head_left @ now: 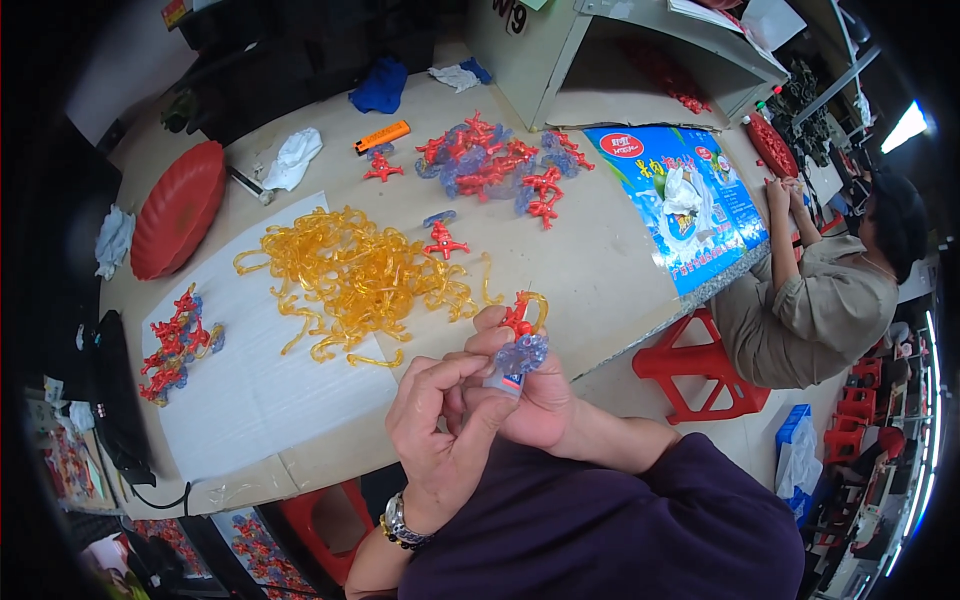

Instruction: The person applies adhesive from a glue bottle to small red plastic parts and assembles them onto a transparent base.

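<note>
Left hand (440, 415): fingers clamped on small white tube with blue-red marking (513, 382);
Right hand (548, 400): fingers clamped on red plastic figure (517, 318) with translucent violet-blue plastic base (523, 353), at tube's 12 o'clock;
Strips: heap of curved translucent yellow plastic strips (350, 270), hands' 10 o'clock;
Pile: mixed red and violet-blue plastic pieces (485, 165), 12 o'clock;
Basin: fluted red oval basin (180, 210), 10 o'clock, farthest

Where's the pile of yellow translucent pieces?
Head view, left of centre: the yellow pile lies across the right edge of the white sheet, ahead and to the left of the left hand.
</note>
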`<state>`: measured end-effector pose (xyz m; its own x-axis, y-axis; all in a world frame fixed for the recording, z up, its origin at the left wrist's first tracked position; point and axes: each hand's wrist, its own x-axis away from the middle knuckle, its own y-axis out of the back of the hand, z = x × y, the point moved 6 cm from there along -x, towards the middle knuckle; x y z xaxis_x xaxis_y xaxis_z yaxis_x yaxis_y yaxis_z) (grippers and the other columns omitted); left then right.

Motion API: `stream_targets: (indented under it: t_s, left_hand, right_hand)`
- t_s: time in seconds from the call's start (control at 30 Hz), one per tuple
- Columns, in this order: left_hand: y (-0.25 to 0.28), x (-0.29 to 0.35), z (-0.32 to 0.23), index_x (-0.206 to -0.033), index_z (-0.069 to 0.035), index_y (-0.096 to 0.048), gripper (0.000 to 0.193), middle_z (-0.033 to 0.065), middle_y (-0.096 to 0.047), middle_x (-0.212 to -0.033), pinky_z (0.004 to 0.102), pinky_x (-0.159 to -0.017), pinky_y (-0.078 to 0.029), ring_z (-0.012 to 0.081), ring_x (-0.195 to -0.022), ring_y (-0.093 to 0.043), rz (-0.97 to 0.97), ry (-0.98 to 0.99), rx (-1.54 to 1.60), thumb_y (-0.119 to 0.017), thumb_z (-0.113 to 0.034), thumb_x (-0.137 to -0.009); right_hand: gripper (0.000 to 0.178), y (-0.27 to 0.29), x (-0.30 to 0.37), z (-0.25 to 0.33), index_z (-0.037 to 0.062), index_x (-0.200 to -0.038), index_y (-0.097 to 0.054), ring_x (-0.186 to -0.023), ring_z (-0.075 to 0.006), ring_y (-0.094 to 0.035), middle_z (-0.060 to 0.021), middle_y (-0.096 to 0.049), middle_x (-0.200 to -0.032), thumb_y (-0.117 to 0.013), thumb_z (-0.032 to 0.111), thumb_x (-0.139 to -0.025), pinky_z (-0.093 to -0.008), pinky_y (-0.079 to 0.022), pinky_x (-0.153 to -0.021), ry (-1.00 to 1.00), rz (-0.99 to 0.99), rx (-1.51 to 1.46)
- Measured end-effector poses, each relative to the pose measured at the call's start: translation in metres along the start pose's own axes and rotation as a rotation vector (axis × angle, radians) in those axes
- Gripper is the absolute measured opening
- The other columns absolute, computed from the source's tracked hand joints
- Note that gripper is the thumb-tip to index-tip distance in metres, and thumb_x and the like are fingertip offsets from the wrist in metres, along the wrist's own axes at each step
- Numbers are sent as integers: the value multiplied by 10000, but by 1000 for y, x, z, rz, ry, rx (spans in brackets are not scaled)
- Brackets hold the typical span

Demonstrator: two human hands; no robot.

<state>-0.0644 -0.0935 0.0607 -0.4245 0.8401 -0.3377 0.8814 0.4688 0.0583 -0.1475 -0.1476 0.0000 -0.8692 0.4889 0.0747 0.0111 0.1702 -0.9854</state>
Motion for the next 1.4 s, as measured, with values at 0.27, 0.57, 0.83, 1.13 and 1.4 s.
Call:
stream_targets:
  t_s: [0.27, 0.57, 0.83, 1.13, 1.4]
  left_hand:
    - [10, 2, 7, -1035, -8, -640, 342, 29, -576, -892, 196, -538, -365, 68, -619, -409, -18, 146, 138, -807, -68, -743]
    - [36, 2, 8, -949, 4, -704, 180, 40, -629, -798, 195, -565, -363, 74, -610, -441, 12, 114, 0, -766, -52, -789]
    - [28, 2, 0, -903, -10, -705, 171, 64, -666, -787, 232, -558, -393, 96, -611, -501, 73, -21, -59, -760, 38, -749]
    - [23, 11, 6, -873, -9, -676, 166, 100, -680, -797, 253, -581, -438, 170, -639, -600, 72, -166, -74, -776, 6, -741]
    - [15, 16, -4, -885, -18, -632, 187, 112, -674, -796, 288, -560, -484, 210, -615, -624, 48, -318, -195, -750, 26, -746]
  right_hand:
    - [338, -3, 1, 11, 159, -1069, -557, -847, -148, -554, -20, -622, -925, -770, 175, -807, -302, -458, -690, 160, -73, 279]
    - [265, -45, 7, 52, 77, -920, -658, -837, -193, -578, -109, -696, -907, -828, 151, -731, -309, -471, -734, 755, 216, 1634]
    - [143, -56, 19, 37, 141, -884, -694, -823, -179, -571, -49, -720, -931, -785, 155, -775, -276, -463, -710, 1025, 518, 2061]
    - [180, -63, 31, 27, 192, -908, -707, -887, -183, -573, -43, -706, -1024, -779, 143, -750, -259, -476, -739, 1177, 649, 2238]
    - [210, -61, 33, 27, 191, -894, -696, -899, -185, -566, -45, -698, -1040, -792, 136, -715, -251, -477, -737, 1191, 710, 2207]
